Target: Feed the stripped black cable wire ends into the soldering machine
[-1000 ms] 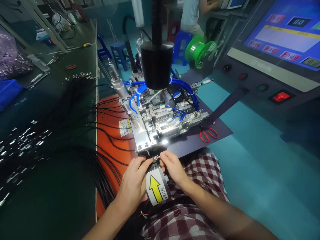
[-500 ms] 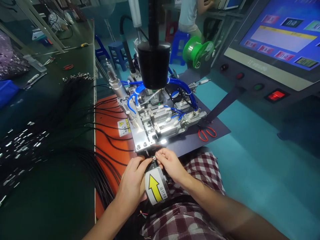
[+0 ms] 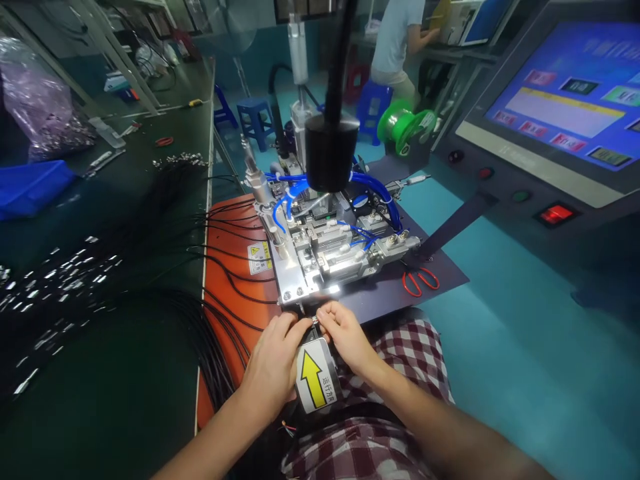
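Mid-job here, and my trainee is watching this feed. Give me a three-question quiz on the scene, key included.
1. Multiple choice: what colour is the arrow on the white label?
A) red
B) yellow
C) blue

2. True or false: the red scissor handles lie on the dark base plate.

3. Short answer: at what do the left hand and right hand meet?

Key:
1. B
2. True
3. A small shiny piece, too small to identify.

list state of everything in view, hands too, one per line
left hand: fingertips at small metal part, grip unclear
right hand: fingers bent at same part, grip unclear
screen: lit
red switch: lit
scissors: lying down, blades unclear
green spool: wire wound on
black cables: lying spread out
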Motion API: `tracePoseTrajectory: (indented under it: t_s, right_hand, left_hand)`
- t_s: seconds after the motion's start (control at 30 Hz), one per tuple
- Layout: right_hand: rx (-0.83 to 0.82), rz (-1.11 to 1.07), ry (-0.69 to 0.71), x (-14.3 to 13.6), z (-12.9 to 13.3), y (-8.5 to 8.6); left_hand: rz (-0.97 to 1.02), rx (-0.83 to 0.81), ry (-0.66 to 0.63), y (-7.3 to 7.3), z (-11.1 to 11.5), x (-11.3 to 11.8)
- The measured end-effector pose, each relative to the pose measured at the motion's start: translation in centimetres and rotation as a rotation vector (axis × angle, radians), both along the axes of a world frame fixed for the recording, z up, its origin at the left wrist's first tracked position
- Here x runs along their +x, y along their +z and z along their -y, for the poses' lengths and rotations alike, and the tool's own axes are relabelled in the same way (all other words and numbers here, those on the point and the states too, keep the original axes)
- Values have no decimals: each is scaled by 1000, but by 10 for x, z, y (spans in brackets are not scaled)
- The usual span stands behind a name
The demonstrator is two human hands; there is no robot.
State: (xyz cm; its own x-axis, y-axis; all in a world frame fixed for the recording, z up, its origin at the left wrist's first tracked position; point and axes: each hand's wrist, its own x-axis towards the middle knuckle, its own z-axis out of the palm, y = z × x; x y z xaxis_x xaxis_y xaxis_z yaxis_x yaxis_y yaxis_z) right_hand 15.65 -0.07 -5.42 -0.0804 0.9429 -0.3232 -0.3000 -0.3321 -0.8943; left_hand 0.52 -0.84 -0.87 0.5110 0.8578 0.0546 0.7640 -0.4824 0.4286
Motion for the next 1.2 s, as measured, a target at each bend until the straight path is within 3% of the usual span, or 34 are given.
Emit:
tracePoseTrajectory:
  t_s: [0.13,0.23,0.4,0.73,1.2]
  right_hand:
    - [21,9,8,-1,1,-3]
    - [22,13,8,-1,1,-5]
    - [16,26,11,-1,2,-3]
    - [7,55,21,1,2,2]
    - [6,84,-6,6,4,-5]
  left_hand:
    - [59,11,40,5,8,-15]
    - [-49,108,101,2,19,-35]
    - [-239,175,76,-6,36,-56]
    - [-297,203,77,-8,39,-58]
    - [-330,274,75,-16,43,-59]
